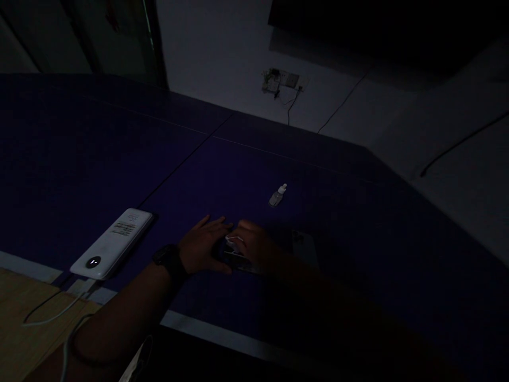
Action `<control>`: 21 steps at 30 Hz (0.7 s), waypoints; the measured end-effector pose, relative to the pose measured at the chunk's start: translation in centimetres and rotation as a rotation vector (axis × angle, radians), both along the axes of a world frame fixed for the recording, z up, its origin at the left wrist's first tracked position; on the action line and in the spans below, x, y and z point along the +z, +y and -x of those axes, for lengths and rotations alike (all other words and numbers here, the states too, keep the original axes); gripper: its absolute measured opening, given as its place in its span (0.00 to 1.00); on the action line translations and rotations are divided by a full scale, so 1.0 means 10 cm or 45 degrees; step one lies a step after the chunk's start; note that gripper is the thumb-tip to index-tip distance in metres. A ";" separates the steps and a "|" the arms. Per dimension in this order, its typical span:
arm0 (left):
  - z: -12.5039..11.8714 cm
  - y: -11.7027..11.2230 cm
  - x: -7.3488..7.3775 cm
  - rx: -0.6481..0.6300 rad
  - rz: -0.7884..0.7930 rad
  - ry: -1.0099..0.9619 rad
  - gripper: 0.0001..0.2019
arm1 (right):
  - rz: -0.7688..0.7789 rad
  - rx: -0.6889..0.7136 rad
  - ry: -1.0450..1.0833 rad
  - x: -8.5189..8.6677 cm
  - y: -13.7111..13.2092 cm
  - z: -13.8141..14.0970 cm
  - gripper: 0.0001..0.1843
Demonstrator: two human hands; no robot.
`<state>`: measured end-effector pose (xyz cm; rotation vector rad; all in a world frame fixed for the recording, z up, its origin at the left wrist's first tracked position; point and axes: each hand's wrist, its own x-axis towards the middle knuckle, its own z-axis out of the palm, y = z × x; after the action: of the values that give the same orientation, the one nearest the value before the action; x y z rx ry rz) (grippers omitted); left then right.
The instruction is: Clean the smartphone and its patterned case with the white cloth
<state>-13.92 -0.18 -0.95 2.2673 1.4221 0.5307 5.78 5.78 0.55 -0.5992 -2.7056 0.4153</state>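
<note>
My left hand [202, 243], with a dark watch on its wrist, lies on the blue table with fingers stretched out and thumb apart. Its fingertips and thumb lie at the left side of a dark, flat, shiny object [247, 267] whose kind I cannot make out. Over that object my right hand [254, 244] is closed, its curled fingers pinching a small white piece [234, 243] that looks like folded cloth or paper. Beyond the hands stands or lies a small clear bottle [275, 198] with a white dropper cap. The light is very dim.
A white power bank [113, 244] with a lit display lies at the left, a white cable [59, 319] running from it. Beside my right forearm is a flat, phone-like thing [304, 245]. Wall sockets [284, 79] with cords are behind the blue table [175, 138].
</note>
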 end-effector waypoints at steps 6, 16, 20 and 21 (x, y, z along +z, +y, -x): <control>0.00 0.00 0.00 0.006 0.015 0.005 0.44 | 0.040 0.103 0.003 -0.01 -0.16 -0.01 0.06; 0.01 0.00 0.01 -0.006 0.002 0.018 0.47 | -0.004 -0.089 -0.074 0.00 -0.03 -0.01 0.08; 0.01 0.01 0.01 0.003 0.019 0.030 0.44 | 0.008 -0.049 -0.032 -0.02 -0.13 -0.09 0.05; 0.01 0.01 0.01 0.003 0.018 0.024 0.44 | 0.010 -0.018 -0.021 -0.02 -0.20 -0.12 0.05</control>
<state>-14.04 -0.07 -0.82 2.2656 1.4335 0.4996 7.01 3.75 0.33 -0.6261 -2.7148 0.4192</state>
